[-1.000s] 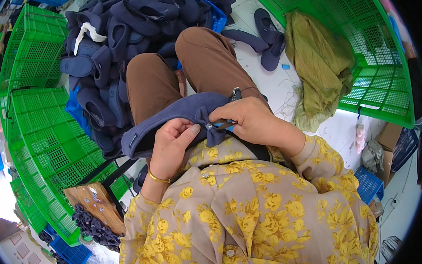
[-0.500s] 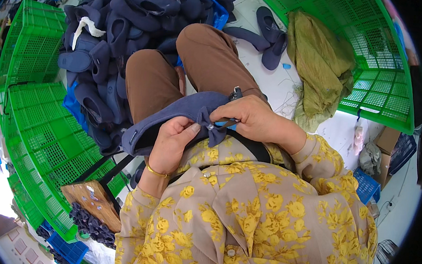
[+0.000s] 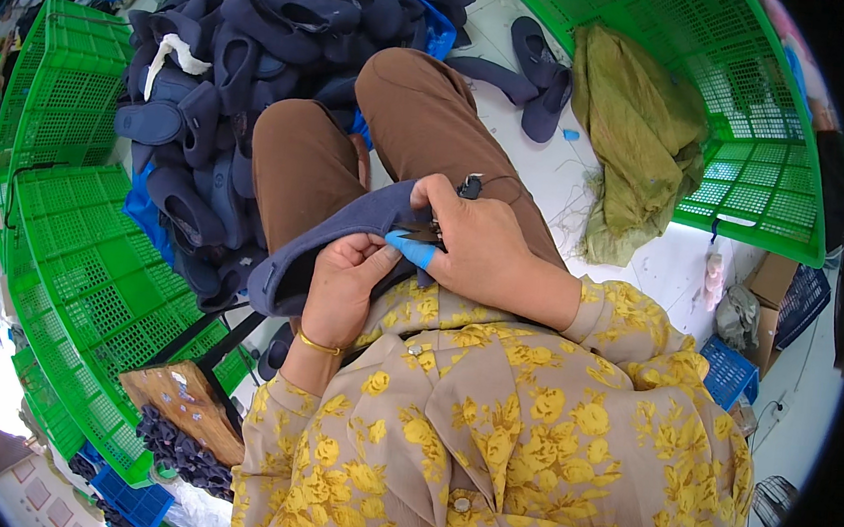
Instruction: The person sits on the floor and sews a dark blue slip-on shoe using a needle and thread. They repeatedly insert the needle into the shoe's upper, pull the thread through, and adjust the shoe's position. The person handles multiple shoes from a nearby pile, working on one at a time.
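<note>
A navy fabric shoe (image 3: 318, 244) lies across my lap, its toe and heel partly behind my hands. My left hand (image 3: 345, 277), with a gold bangle at the wrist, pinches the shoe's edge between thumb and fingers. My right hand (image 3: 483, 249) is closed round small dark thread snips (image 3: 423, 233), whose blades point at the edge close to my left fingertips. Blue tape (image 3: 411, 250) wraps the right thumb. Part of the snips is hidden in the palm.
A big heap of navy shoes (image 3: 226, 96) lies beyond my knees, with several more at the far right. Green crates (image 3: 108, 296) stand on the left, another green crate (image 3: 760, 183) on the right. An olive sack (image 3: 634, 132) and a wooden block (image 3: 184, 403) are nearby.
My right hand has turned over and moved slightly left and down, bringing the taped thumb and the snips' blades into view at the shoe's edge. My left hand keeps its pinch.
</note>
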Demonstrator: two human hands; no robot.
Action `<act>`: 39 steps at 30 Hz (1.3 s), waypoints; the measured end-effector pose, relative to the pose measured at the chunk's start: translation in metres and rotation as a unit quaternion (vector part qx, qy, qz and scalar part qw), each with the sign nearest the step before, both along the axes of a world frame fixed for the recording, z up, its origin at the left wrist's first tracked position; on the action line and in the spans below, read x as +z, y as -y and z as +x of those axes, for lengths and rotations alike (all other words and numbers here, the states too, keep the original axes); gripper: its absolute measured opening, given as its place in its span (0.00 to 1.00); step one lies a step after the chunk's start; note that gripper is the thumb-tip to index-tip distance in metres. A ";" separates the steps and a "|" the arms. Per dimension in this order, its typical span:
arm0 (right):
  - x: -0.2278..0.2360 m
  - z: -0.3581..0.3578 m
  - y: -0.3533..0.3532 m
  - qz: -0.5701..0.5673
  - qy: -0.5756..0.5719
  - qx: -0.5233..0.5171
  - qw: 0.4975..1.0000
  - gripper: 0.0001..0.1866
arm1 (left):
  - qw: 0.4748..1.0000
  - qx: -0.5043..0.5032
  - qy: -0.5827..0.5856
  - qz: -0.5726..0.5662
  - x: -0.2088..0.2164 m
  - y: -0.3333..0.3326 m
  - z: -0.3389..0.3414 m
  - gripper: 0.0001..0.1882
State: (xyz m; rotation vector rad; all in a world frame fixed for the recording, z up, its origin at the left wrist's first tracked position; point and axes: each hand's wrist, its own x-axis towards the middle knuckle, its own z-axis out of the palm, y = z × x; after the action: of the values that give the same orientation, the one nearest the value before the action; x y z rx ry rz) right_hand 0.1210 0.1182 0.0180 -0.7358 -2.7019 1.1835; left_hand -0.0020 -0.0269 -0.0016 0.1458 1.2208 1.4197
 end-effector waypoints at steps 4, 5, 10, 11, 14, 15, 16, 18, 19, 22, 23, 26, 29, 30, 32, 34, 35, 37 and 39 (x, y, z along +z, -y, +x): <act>0.002 -0.007 0.003 -0.005 -0.007 -0.001 1.000 0.24 | 1.000 0.007 0.004 0.004 -0.004 0.001 0.002 0.06; 0.001 -0.008 0.003 0.002 -0.016 0.010 1.000 0.25 | 1.000 0.012 0.005 0.005 -0.003 0.002 0.002 0.06; -0.001 -0.008 0.003 0.014 -0.018 0.044 0.999 0.27 | 1.000 0.023 0.010 0.004 0.000 0.001 0.004 0.05; -0.002 -0.008 0.003 0.014 -0.020 0.052 0.998 0.27 | 1.000 0.024 0.009 0.006 0.000 0.001 0.004 0.06; 0.004 -0.007 -0.006 -0.055 0.037 0.088 0.994 0.25 | 1.000 0.012 0.008 0.007 -0.006 0.005 0.001 0.06; 0.006 -0.006 -0.010 -0.014 -0.005 0.071 0.997 0.23 | 1.000 0.007 0.008 0.006 -0.008 0.007 -0.001 0.06; 0.010 -0.004 -0.014 0.027 -0.048 0.054 0.997 0.20 | 1.000 0.006 0.010 0.005 -0.010 0.007 -0.002 0.06; 0.020 -0.003 -0.018 0.059 -0.093 0.067 0.992 0.16 | 1.000 0.004 0.017 0.004 -0.012 0.008 -0.002 0.06; 0.027 -0.004 -0.018 0.050 -0.096 0.096 0.989 0.14 | 1.000 0.010 0.021 0.009 -0.010 0.007 -0.002 0.06; 0.026 -0.006 -0.008 0.053 -0.087 0.173 0.980 0.11 | 0.999 0.016 0.028 0.017 -0.005 0.003 -0.001 0.07; 0.022 -0.008 -0.006 0.052 -0.073 0.179 0.980 0.11 | 0.999 0.015 0.027 0.015 -0.008 0.005 -0.001 0.07; 0.012 -0.010 -0.009 0.049 -0.073 0.191 0.978 0.11 | 0.999 0.023 0.022 0.005 -0.008 0.006 -0.001 0.08; 0.015 -0.007 -0.012 0.108 -0.081 0.201 0.970 0.11 | 0.999 0.032 0.016 0.010 -0.013 0.006 0.000 0.07; 0.016 -0.006 -0.013 0.139 -0.081 0.203 0.966 0.12 | 0.999 0.029 0.014 0.011 -0.013 0.006 0.000 0.07; 0.007 -0.007 -0.013 0.190 -0.139 0.220 0.946 0.10 | 1.000 0.019 0.006 0.016 -0.014 0.006 -0.001 0.06; 0.004 -0.007 -0.012 0.248 -0.188 0.232 0.921 0.09 | 1.000 0.003 -0.006 0.023 -0.014 0.007 -0.002 0.06; 0.007 -0.009 -0.007 0.281 -0.207 0.235 0.907 0.08 | 1.000 0.003 -0.006 0.018 -0.013 0.008 -0.002 0.06; 0.001 -0.011 -0.001 0.238 -0.243 0.197 0.920 0.06 | 1.000 0.004 -0.006 0.007 -0.010 0.008 -0.002 0.06; -0.001 -0.007 0.002 0.218 -0.233 0.189 0.929 0.08 | 1.000 0.001 -0.015 0.023 -0.008 0.009 -0.001 0.06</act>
State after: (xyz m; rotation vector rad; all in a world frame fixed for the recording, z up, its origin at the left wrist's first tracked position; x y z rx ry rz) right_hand 0.1144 0.1166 0.0170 0.1239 -2.5901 0.6418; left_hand -0.0026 -0.0359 -0.0095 0.1982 1.2135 1.4530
